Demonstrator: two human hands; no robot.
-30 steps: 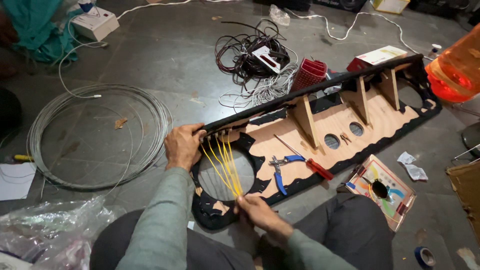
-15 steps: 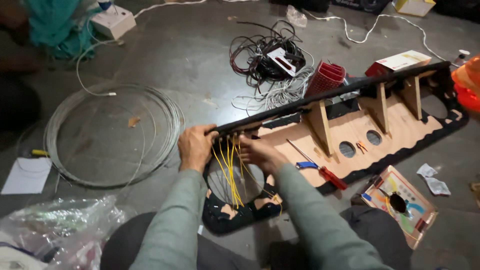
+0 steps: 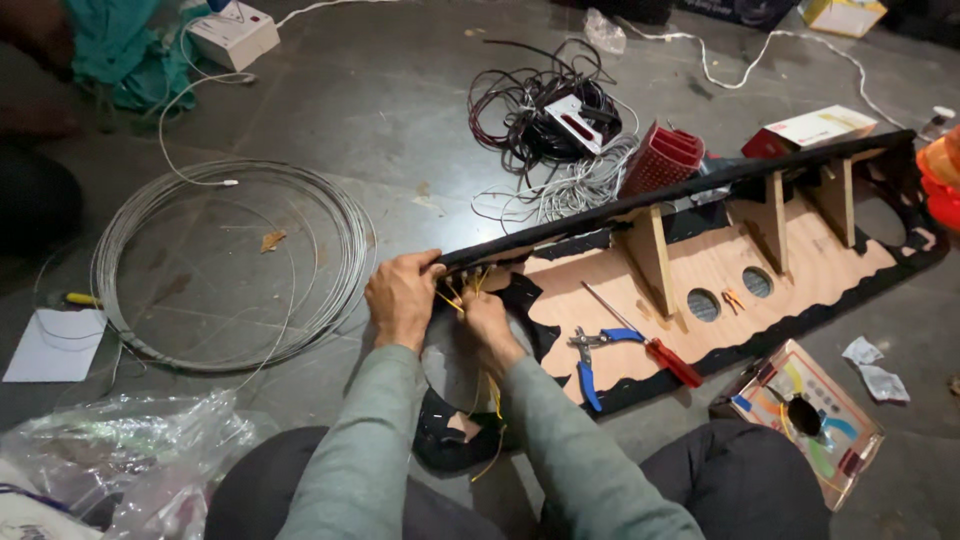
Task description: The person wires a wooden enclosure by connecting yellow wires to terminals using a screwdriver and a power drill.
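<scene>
A long wooden panel [image 3: 720, 265] edged in black fabric lies on the grey floor, with upright wooden ribs and round holes. My left hand [image 3: 402, 296] grips the black top edge at the panel's left end. Right beside it, my right hand [image 3: 486, 322] pinches thin yellow wires [image 3: 494, 400] against that same edge; the wires hang down over a large round opening. Both forearms wear grey-green sleeves.
Blue-handled pliers [image 3: 592, 362] and a red-handled screwdriver [image 3: 655, 346] lie on the panel. A big coil of grey wire [image 3: 235, 260] sits to the left, tangled black and white cables [image 3: 545, 125] behind, a red ribbed part [image 3: 660, 160], a colourful card [image 3: 810, 420] and plastic bags [image 3: 120, 450] nearby.
My right hand has come up from the lower edge of the round opening to the panel's top edge beside my left hand, gathering the yellow wires there. The camera view shifted slightly.
</scene>
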